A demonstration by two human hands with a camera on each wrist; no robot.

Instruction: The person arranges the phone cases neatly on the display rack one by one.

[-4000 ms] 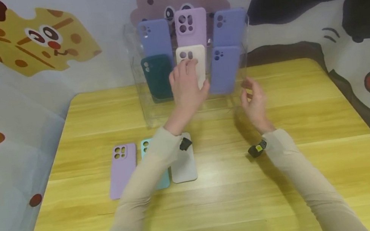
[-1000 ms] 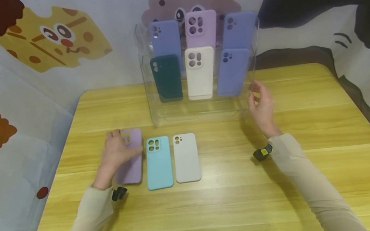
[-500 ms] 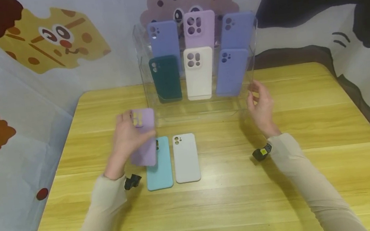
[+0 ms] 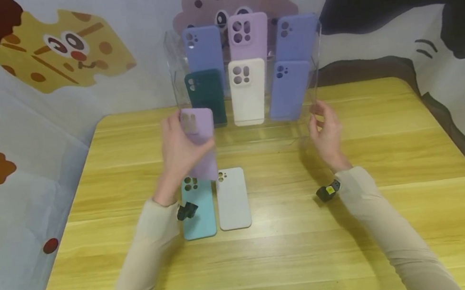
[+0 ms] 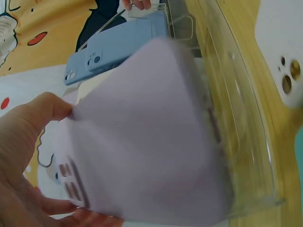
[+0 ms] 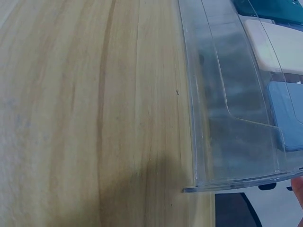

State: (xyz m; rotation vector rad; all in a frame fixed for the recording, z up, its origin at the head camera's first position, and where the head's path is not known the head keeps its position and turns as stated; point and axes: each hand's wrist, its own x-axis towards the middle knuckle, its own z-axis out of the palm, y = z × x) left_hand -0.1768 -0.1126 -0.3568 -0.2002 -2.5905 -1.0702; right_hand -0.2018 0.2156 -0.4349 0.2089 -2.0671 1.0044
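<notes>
My left hand (image 4: 178,146) grips a lilac phone case (image 4: 205,155) across its width, raised in front of the left part of a clear display stand (image 4: 257,135). In the left wrist view the thumb presses one edge of that case, and the fingers hold the other near the camera holes. My right hand (image 4: 327,134) holds the stand's right side with curled fingers. The stand's lower tier carries a dark green case (image 4: 204,88), a white case (image 4: 249,100) and a blue case (image 4: 288,90). Behind them stand a lilac case (image 4: 248,42) and two blue ones.
A turquoise phone case (image 4: 199,216) and a pale grey-white case (image 4: 233,202) lie on the wooden table (image 4: 296,252) in front of the stand. A cartoon-print cloth (image 4: 144,11) hangs behind the table and along its sides.
Four seconds ago my left hand was at the white case on the stand. It since took the lilac case from the table's left and carried it up and right. My right hand stayed beside the stand.
</notes>
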